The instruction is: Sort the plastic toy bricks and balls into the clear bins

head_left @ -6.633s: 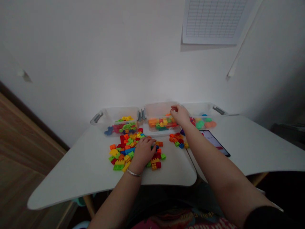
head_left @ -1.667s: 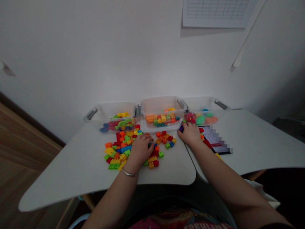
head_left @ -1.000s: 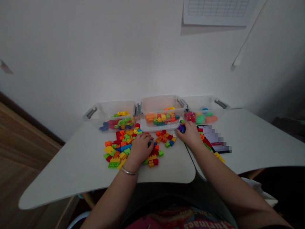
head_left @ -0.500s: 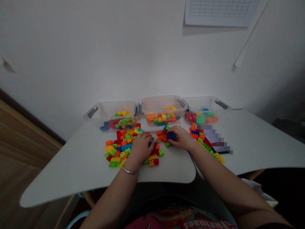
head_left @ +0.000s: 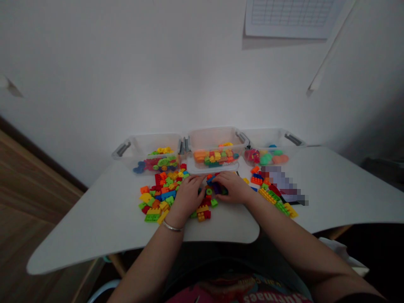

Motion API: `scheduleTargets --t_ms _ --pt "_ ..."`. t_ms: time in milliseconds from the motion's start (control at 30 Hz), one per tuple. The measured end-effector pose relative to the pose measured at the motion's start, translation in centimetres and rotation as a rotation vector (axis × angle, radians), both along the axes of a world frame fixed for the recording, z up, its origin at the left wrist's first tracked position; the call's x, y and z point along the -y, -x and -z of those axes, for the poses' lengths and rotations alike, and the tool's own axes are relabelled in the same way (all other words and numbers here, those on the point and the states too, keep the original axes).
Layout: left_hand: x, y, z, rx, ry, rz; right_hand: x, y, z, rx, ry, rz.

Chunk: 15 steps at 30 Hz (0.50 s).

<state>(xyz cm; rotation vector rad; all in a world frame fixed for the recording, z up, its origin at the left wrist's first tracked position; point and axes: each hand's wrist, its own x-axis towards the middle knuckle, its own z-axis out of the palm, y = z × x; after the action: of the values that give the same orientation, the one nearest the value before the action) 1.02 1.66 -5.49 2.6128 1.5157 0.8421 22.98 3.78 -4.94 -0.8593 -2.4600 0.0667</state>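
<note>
My left hand (head_left: 189,195), with a bangle at the wrist, is bent over the right side of a loose pile of toy building bricks (head_left: 166,193). Its fingers are curled, and whatever lies under them is mostly hidden. Just to the right, my right hand (head_left: 233,187) is closed on a purple brick (head_left: 217,187). A blue brick (head_left: 211,181) shows at its fingertips; whether the two are joined I cannot tell. Yellow, red and green bricks (head_left: 203,212) lie in front of the hands, on the white table (head_left: 221,229).
Three clear bins stand along the wall: left (head_left: 151,145), middle (head_left: 214,139) and right (head_left: 268,139), each with colourful toys. Right of my hand lie a row of joined bricks (head_left: 273,195) and a partly blurred flat panel (head_left: 285,185). The table's front edge curves near my body.
My right hand has moved left with the purple brick, closer to my left hand. A blue brick now shows at its fingertips. My left hand has hardly moved.
</note>
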Motion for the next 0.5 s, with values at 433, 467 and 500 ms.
scheduleTargets --t_ms 433,467,500 --pt "-0.8 0.3 1.0 0.014 -0.009 -0.056 1.9 2.5 0.4 -0.068 -0.058 -0.066" --pt "-1.0 0.4 1.1 0.037 -0.012 -0.065 1.9 2.7 0.6 -0.055 -0.062 -0.076" --pt "-1.1 0.5 1.3 0.059 -0.015 -0.073 2.0 2.8 0.7 -0.043 -0.064 -0.082"
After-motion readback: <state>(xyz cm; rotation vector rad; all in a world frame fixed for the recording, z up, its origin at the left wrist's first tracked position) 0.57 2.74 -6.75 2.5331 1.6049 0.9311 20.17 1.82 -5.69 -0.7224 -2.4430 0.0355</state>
